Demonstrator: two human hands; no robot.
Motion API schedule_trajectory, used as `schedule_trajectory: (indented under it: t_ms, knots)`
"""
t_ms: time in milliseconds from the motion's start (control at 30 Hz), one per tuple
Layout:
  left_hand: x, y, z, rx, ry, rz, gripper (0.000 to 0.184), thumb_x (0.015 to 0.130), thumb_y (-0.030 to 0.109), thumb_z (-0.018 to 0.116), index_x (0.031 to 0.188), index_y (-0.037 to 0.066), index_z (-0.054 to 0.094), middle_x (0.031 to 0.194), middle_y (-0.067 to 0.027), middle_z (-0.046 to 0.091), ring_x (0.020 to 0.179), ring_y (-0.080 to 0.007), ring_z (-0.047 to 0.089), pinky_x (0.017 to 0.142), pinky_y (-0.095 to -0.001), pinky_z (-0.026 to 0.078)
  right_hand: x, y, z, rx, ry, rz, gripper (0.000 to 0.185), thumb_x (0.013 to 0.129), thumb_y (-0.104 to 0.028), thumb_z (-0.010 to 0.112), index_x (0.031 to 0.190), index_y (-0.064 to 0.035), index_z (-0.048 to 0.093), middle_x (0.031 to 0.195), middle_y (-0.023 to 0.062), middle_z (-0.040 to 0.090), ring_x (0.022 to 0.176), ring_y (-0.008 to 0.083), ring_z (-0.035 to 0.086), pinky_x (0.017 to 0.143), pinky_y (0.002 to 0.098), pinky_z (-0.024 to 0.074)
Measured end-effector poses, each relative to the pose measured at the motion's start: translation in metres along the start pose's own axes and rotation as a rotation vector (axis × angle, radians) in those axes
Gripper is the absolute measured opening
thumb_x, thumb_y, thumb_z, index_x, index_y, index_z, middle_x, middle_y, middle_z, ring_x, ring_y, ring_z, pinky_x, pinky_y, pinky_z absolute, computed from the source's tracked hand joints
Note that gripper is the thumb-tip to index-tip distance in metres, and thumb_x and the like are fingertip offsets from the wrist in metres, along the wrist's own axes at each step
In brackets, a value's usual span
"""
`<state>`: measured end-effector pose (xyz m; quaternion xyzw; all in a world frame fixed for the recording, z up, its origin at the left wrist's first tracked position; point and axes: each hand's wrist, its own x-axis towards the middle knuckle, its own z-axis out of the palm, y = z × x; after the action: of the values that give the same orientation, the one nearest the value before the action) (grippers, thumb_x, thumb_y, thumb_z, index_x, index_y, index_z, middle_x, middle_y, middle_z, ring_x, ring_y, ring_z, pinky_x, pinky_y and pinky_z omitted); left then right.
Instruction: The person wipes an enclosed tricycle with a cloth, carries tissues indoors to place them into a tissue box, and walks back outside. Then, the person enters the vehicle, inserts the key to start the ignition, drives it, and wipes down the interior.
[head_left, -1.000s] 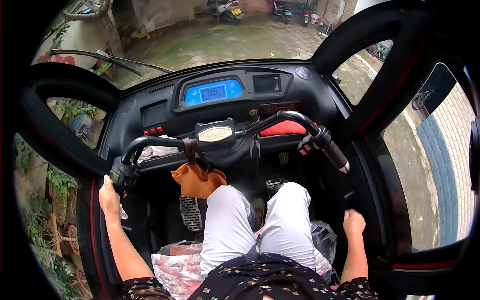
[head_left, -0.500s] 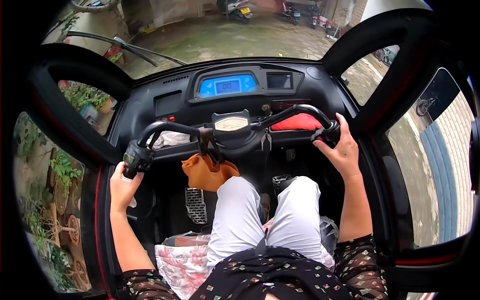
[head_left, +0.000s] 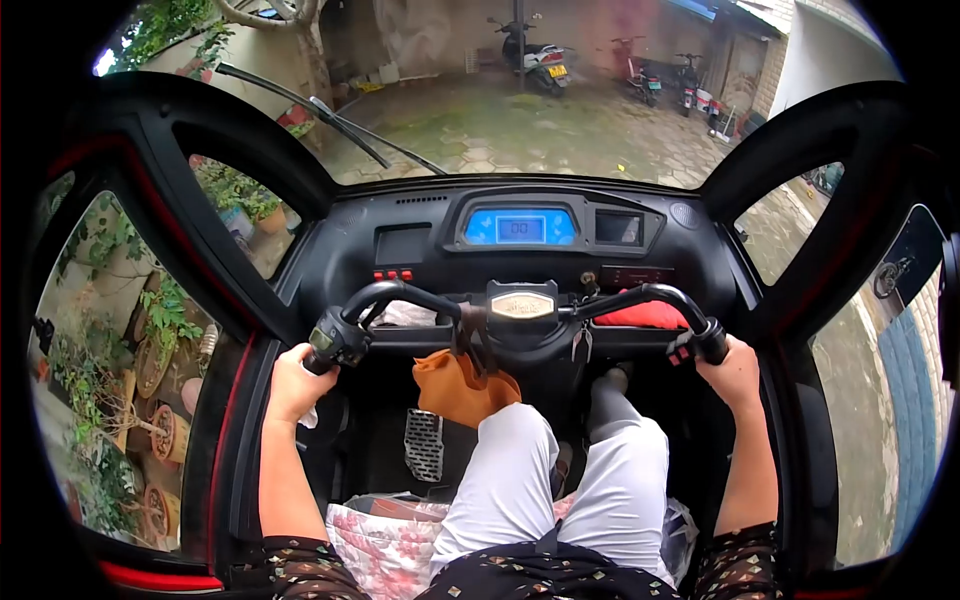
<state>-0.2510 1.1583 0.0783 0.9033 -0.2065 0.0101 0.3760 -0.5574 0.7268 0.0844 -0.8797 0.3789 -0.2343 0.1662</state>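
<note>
My left hand (head_left: 298, 385) is wrapped round the left end of the black handlebar (head_left: 385, 290), beside a switch block (head_left: 338, 338); something white shows under the palm. On the other side, my right hand (head_left: 732, 375) closes round the right handlebar grip (head_left: 712, 342), next to a small switch with red on it. A pale badge (head_left: 522, 305) marks the bar's centre. From the bar hangs an orange-brown bag (head_left: 462, 388) by dark straps. Keys (head_left: 581, 346) dangle below the ignition at right.
Behind the bar, the dashboard display (head_left: 520, 228) glows blue and reads what looks like 00. A perforated metal pedal (head_left: 423, 445) lies on the floor at left. Beyond the windscreen, a parked scooter (head_left: 545, 62) stands in a paved yard. Potted plants (head_left: 165, 435) line the left side.
My right hand's fingers, earlier spread at the grip, are now wrapped round it. My right foot has moved forward. The view has tilted up and shifted left.
</note>
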Motion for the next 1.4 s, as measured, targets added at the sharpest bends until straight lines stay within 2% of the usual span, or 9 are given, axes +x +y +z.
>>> schedule_trajectory:
  t_ms: [100,467,600,900,1033,1400]
  knots:
    - [-0.001,0.007,-0.001,0.004,-0.003,-0.038,0.023,0.058,0.011,0.067,0.075,-0.001,0.058,0.065,-0.0110,0.058,0.057,-0.0174,0.057,0.056,-0.0284,0.044,-0.006,-0.014,0.001,-0.074,0.124,0.035,0.019,0.056,-0.015,0.062,0.071,-0.0054,0.056,0.066,0.0130,0.058,0.063,0.0324,0.056,0.056,0.0362,0.0448]
    - [0.005,-0.001,0.004,0.053,0.006,-0.047,0.020,0.058,0.008,0.067,0.076,0.000,0.058,0.067,-0.0099,0.059,0.061,-0.0154,0.056,0.060,-0.0278,0.044,-0.005,-0.015,0.006,-0.052,0.222,0.006,0.016,0.056,-0.011,0.062,0.066,-0.0052,0.050,0.060,0.0138,0.055,0.062,0.0350,0.054,0.054,0.0375,0.0435]
    - [0.001,0.001,0.003,-0.002,-0.003,-0.037,0.020,0.060,0.008,0.065,0.077,0.000,0.058,0.067,-0.0102,0.059,0.061,-0.0159,0.057,0.060,-0.0276,0.044,-0.006,-0.017,0.005,-0.016,0.204,-0.001,0.015,0.057,-0.009,0.061,0.067,-0.0050,0.050,0.061,0.0135,0.055,0.061,0.0345,0.054,0.054,0.0377,0.0427]
    - [-0.007,-0.015,0.008,0.018,0.058,-0.031,0.024,0.058,0.012,0.066,0.078,0.001,0.059,0.071,-0.0125,0.060,0.066,-0.0210,0.060,0.062,-0.0295,0.045,0.000,-0.010,0.004,-0.080,0.197,-0.041,0.016,0.056,-0.015,0.061,0.066,-0.0051,0.053,0.063,0.0144,0.057,0.063,0.0331,0.056,0.056,0.0377,0.0450]
    - [-0.018,-0.014,0.012,-0.017,0.059,-0.104,0.025,0.058,0.013,0.067,0.079,0.001,0.059,0.068,-0.0122,0.061,0.064,-0.0205,0.060,0.061,-0.0296,0.045,0.011,-0.009,0.001,-0.056,0.207,-0.101,0.015,0.055,-0.014,0.060,0.067,-0.0060,0.055,0.062,0.0146,0.057,0.063,0.0331,0.056,0.057,0.0374,0.0450]
    - [-0.039,-0.006,0.019,-0.067,0.091,-0.145,0.023,0.059,0.011,0.067,0.077,0.000,0.059,0.067,-0.0103,0.061,0.062,-0.0162,0.059,0.061,-0.0279,0.045,0.032,-0.010,-0.008,-0.051,0.137,-0.128,0.017,0.054,-0.015,0.062,0.069,-0.0063,0.057,0.063,0.0142,0.057,0.063,0.0326,0.056,0.057,0.0370,0.0451]
